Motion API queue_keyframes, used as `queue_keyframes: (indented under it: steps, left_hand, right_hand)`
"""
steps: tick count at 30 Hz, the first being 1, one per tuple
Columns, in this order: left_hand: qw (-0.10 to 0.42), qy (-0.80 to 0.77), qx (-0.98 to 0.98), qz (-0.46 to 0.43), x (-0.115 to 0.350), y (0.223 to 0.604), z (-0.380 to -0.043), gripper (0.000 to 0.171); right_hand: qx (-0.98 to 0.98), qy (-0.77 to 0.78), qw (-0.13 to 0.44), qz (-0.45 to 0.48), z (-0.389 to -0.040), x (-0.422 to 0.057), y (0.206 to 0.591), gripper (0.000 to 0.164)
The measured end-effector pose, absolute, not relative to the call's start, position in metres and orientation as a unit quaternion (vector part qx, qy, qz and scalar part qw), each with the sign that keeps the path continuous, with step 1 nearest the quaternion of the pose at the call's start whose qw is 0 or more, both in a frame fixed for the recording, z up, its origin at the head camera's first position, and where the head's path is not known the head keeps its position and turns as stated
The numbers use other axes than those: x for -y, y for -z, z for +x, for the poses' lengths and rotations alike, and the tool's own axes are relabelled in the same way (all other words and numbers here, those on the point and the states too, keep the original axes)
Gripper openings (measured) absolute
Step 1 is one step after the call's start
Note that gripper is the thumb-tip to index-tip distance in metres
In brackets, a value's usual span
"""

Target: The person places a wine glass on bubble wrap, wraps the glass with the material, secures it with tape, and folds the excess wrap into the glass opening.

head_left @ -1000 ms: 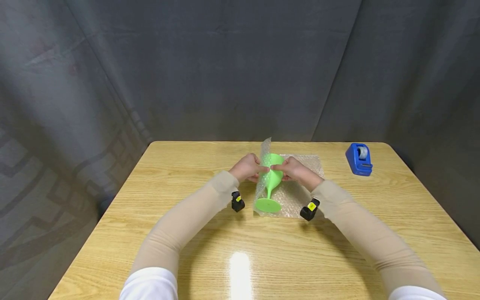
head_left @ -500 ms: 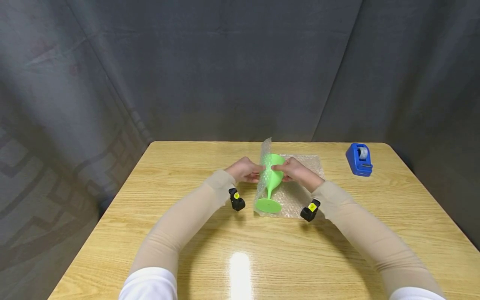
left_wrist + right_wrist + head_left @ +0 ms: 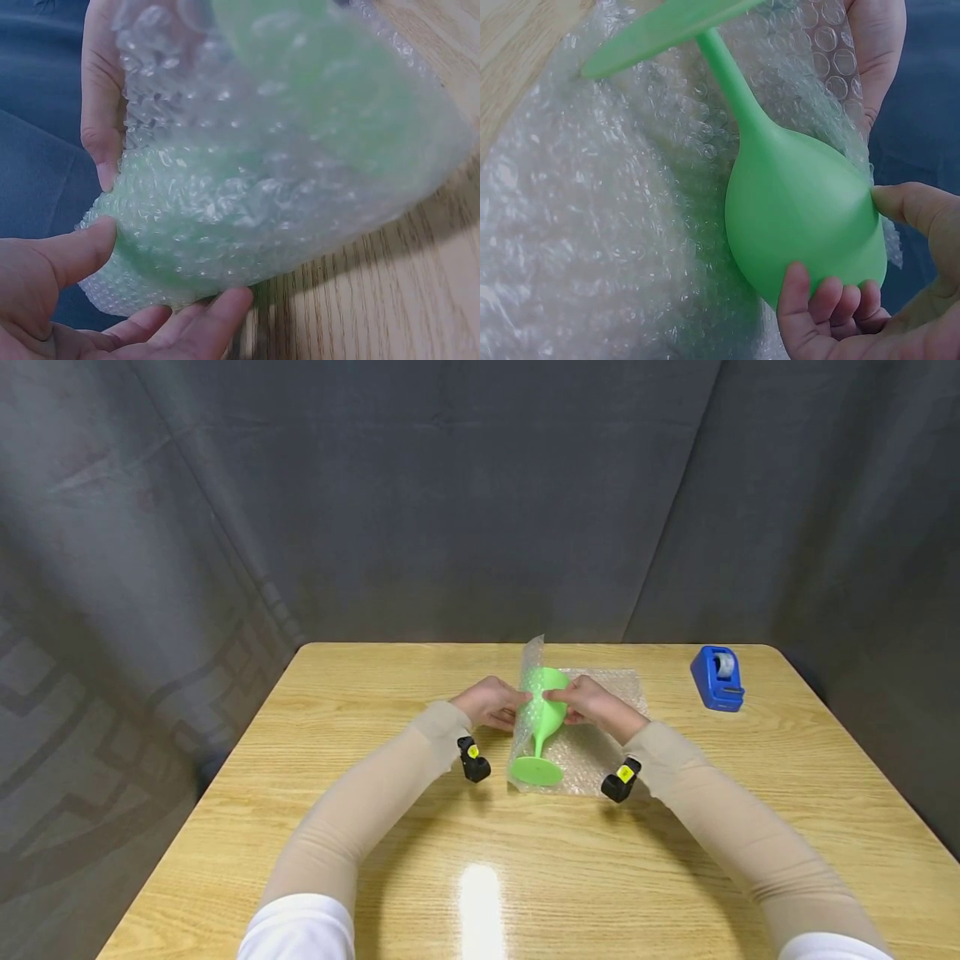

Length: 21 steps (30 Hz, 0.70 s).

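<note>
A green plastic wine goblet (image 3: 550,720) lies on its side on a sheet of bubble wrap (image 3: 588,760), its foot towards the person. The sheet's left part stands up along the goblet's bowl. From the right, my right hand (image 3: 596,702) grips the bowl, thumb on one side and curled fingers on the other in the right wrist view. My left hand (image 3: 491,702) is at the raised wrap on the left. In the left wrist view its thumb (image 3: 86,247) presses the bubble wrap (image 3: 225,195) against the bowl, and its fingers reach underneath.
A blue tape dispenser (image 3: 717,681) with a roll of clear tape stands at the back right of the wooden table (image 3: 375,693). Dark grey curtains (image 3: 465,510) hang behind and beside the table. Small black wrist cameras (image 3: 472,760) hang below both wrists.
My left hand has drawn back slightly to the left, its thumb moving off the upper edge of the wrap to its outer side. My right hand and the goblet stay nearly still.
</note>
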State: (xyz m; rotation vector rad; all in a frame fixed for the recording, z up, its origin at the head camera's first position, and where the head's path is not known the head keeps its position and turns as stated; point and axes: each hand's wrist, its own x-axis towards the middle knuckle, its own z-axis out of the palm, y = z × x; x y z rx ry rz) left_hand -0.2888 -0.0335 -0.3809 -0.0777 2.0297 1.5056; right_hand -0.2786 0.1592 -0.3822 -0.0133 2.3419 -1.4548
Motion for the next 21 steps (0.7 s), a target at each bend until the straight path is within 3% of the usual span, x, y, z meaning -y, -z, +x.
queue_keyframes:
  steps: [21]
  left_hand:
    - [0.301, -0.549, -0.780, 0.002, 0.0415, 0.3756, -0.2908, 0.020]
  right_hand:
    - [-0.794, 0.563, 0.228, 0.026, -0.2776, -0.1529, 0.3851, 0.019]
